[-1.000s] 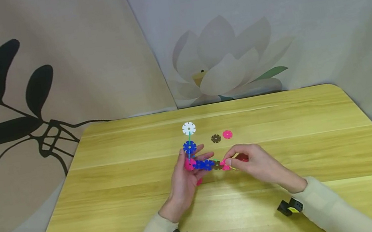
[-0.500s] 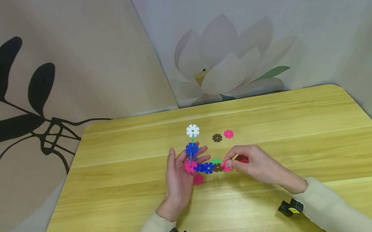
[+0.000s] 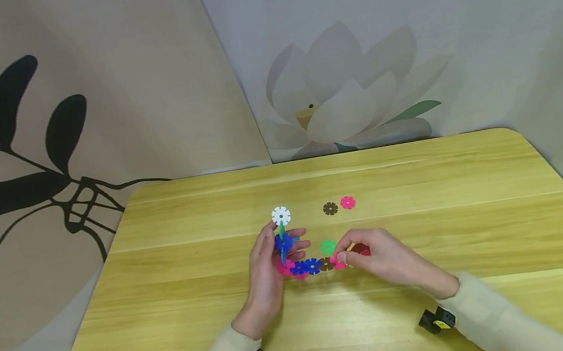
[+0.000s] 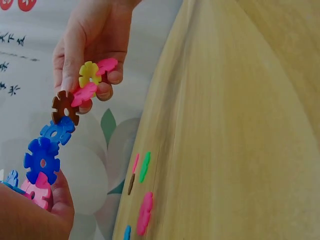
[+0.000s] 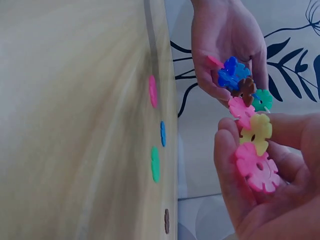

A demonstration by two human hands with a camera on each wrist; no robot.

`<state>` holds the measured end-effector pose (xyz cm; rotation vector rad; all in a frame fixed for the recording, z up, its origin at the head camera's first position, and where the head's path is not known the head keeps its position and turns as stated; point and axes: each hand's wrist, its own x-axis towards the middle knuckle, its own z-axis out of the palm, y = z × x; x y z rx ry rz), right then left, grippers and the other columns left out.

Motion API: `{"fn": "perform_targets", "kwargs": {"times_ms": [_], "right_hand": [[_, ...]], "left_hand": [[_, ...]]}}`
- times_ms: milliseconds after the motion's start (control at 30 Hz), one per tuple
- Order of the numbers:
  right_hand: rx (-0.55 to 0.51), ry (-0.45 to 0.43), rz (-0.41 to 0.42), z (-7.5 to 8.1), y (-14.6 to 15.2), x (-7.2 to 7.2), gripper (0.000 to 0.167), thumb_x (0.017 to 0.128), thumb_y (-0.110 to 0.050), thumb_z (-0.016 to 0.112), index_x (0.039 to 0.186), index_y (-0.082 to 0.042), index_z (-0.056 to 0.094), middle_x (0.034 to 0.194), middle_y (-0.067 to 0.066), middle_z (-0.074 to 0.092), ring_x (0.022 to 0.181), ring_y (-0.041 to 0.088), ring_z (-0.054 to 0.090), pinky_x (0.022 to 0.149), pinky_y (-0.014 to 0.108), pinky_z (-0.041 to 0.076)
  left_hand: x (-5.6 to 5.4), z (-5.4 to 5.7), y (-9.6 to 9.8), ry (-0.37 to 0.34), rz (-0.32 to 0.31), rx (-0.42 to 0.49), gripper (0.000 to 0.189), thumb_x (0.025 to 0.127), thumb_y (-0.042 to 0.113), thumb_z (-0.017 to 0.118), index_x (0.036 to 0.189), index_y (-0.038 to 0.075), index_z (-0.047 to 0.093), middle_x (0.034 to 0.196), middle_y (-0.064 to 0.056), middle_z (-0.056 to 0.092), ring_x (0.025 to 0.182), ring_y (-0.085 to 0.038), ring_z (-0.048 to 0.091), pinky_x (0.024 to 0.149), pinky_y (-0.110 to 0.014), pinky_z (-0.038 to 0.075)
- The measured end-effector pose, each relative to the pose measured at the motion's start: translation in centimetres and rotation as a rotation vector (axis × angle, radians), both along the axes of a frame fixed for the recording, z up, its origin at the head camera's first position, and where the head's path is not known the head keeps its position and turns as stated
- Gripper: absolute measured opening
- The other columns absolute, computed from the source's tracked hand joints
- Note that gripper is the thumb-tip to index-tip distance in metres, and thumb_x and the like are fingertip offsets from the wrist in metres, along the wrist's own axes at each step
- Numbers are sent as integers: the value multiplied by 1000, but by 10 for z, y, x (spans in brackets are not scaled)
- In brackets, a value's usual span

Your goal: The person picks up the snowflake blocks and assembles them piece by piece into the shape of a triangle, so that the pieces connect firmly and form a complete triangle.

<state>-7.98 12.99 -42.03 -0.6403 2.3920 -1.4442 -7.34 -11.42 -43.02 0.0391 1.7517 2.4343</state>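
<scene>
A chain of interlocking plastic snowflake discs spans both hands in the head view, bending upward at the left hand. White disc (image 3: pixel 281 216) tops the bend, above a blue disc (image 3: pixel 283 242). Further right come blue, brown (image 3: pixel 326 264) and pink discs. My right hand (image 3: pixel 379 255) pinches the chain near its right end, where yellow (image 5: pixel 256 134) and pink (image 5: pixel 257 167) discs show in the right wrist view. My left hand (image 3: pixel 261 286) is turned palm inward with loosely extended fingers, around the bend of the chain; the chain partly covers its palm.
Loose discs lie on the wooden table (image 3: pixel 171 315): brown (image 3: pixel 330 209) and pink (image 3: pixel 348 202) behind the hands, green (image 3: pixel 328 247) between them, and another pink (image 4: pixel 145 213) and a blue (image 5: pixel 163 133) in the wrist views. A printed cloth backdrop (image 3: pixel 164 96) stands behind the table.
The chain has dropped slightly toward me, and its white end has swung left and down. My left thumb has come in nearer the blue disc. The green loose disc is now uncovered.
</scene>
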Motion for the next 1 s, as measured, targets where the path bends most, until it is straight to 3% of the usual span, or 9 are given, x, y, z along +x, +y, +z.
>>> {"fn": "perform_targets", "kwargs": {"times_ms": [167, 333, 433, 567, 733, 1000], "right_hand": [[-6, 19, 41, -4, -6, 2, 9, 102, -21, 67, 102, -17, 75, 101, -4, 72, 89, 20, 68, 76, 29, 58], [-6, 28, 72, -9, -12, 5, 10, 102, -22, 67, 103, -15, 74, 100, -6, 72, 91, 18, 69, 78, 29, 59], [14, 38, 88, -11, -16, 6, 11, 102, -23, 67, 104, -15, 74, 98, -8, 71, 89, 12, 67, 78, 29, 58], [33, 45, 113, -14, -21, 6, 10, 102, -21, 66, 104, -15, 75, 94, -10, 70, 83, 9, 63, 73, 28, 56], [44, 66, 137, -17, -28, 5, 9, 101, -19, 67, 103, -15, 75, 94, -11, 71, 84, 9, 65, 73, 26, 57], [84, 56, 189, -17, -35, 6, 7, 99, -13, 68, 102, -16, 74, 93, -12, 71, 86, 7, 65, 76, 26, 57]], "left_hand": [[2, 0, -3, 18, 44, 0, 47, 111, 50, 34, 125, 8, 50, 119, -12, 71, 99, -24, 73, 92, -48, 58], [5, -1, -8, 8, 94, -18, 30, 111, 40, 47, 111, 12, 57, 102, -5, 74, 88, -20, 72, 78, -36, 61], [7, -2, -10, -5, 115, -19, 23, 110, 33, 51, 112, 13, 60, 97, -4, 74, 80, -16, 70, 69, -30, 59], [9, -2, -15, -25, 136, -11, 23, 110, 31, 51, 114, 11, 62, 102, -8, 73, 77, -15, 67, 61, -24, 54], [10, -4, -22, -41, 148, -18, 24, 110, 30, 51, 114, 9, 62, 109, -13, 70, 77, -14, 65, 58, -21, 49], [12, -7, -29, -30, 131, -18, 22, 110, 27, 51, 105, 10, 63, 99, -5, 70, 69, -13, 61, 54, -19, 45]]}}
